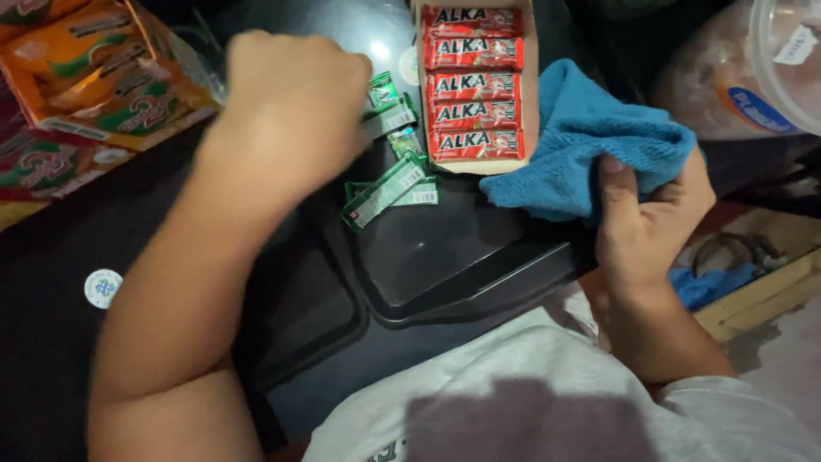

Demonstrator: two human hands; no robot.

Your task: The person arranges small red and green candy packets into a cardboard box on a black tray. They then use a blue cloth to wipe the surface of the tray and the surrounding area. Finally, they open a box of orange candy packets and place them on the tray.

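So the left hand [291,107] is curled into a loose fist right over a little pile of green packets [389,175] on the black tray [445,265]. It looks pinched on the top packet, but the knuckles hide the fingertips and the hand is blurry, so I can't tell for sure whether it's actually gripping one. The right hand [650,214] is closed around a bunched-up blue cloth [590,141], thumb on top, at the tray's right edge.

What could go wrong, I'd say: the green packets are lying loose and crisscrossed, so a sweep of that fist could scatter them off the tray. The cloth also hangs just beside the open box of red bars [475,85], so a careless wipe could drag the box or knock bars out of their row.

Around it: orange cartons [94,77] stacked on the far left, a clear plastic tub [753,68] top right, a wooden crate [761,282] lower right. The left forearm blocks a good part of the tray's left side.
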